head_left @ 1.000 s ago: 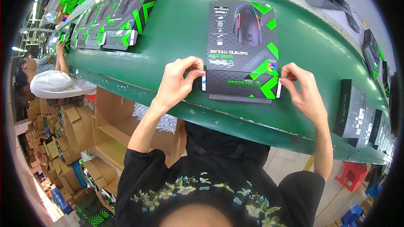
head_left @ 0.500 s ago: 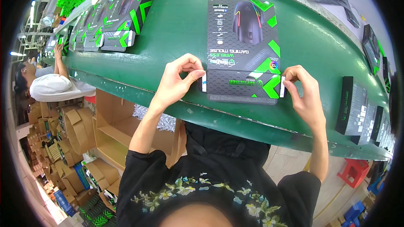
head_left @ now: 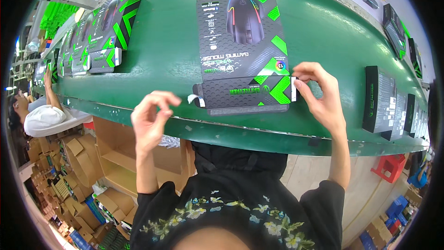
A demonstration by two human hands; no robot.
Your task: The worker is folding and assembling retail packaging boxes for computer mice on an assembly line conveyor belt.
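Note:
A flattened black-and-green mouse box [head_left: 243, 60] lies on the green bench in front of me, its mouse picture at the far end. A small side flap sticks out at each near corner. On the left flap, a white strip [head_left: 195, 98] is partly lifted and curls up. My left hand [head_left: 152, 118] hovers apart from the box, left of that strip, its fingers slightly blurred and spread with nothing visible in them. At the right flap, the thumb and forefinger of my right hand [head_left: 319, 95] pinch the edge of another white strip [head_left: 293, 89].
Similar flat mouse boxes [head_left: 104, 41] overlap in a row at the left. More boxes [head_left: 379, 99] stand along the right side. A person in a white top [head_left: 46, 120] works farther left. Below the bench are an open cardboard carton [head_left: 125, 153] and a red stool [head_left: 388, 167].
My left hand has drawn away leftward from the left flap, whose white strip now curls up. My right hand stays at the right flap. The whole view has shifted slightly.

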